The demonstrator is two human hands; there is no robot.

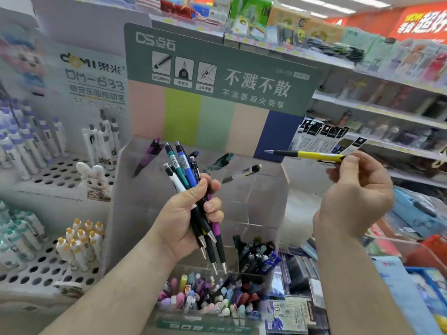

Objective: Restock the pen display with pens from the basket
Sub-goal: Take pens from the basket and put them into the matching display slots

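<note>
My left hand [191, 213] grips a bundle of pens [186, 175], tips pointing down, in front of the clear acrylic pen display [254, 197]. Teal, blue, white and purple barrels stick out above my fingers. My right hand [353, 197] pinches a yellow pen [312, 155] by its clip end and holds it level, tip pointing left, over the display's right side. A few pens lean in the display's upper compartments: a purple one [147, 157], a dark green one [220, 162] and a clear one [244, 172]. The display's green header card [217, 68] rises behind. No basket can be made out.
A white pegboard stand [55, 170] with white pens and a rabbit figure [94, 180] stands at left. Lower compartments hold many coloured pens [205, 296] and dark pens [256, 257]. Store shelves [387, 110] with packaged goods run along the right. A red object [435, 247] sits low right.
</note>
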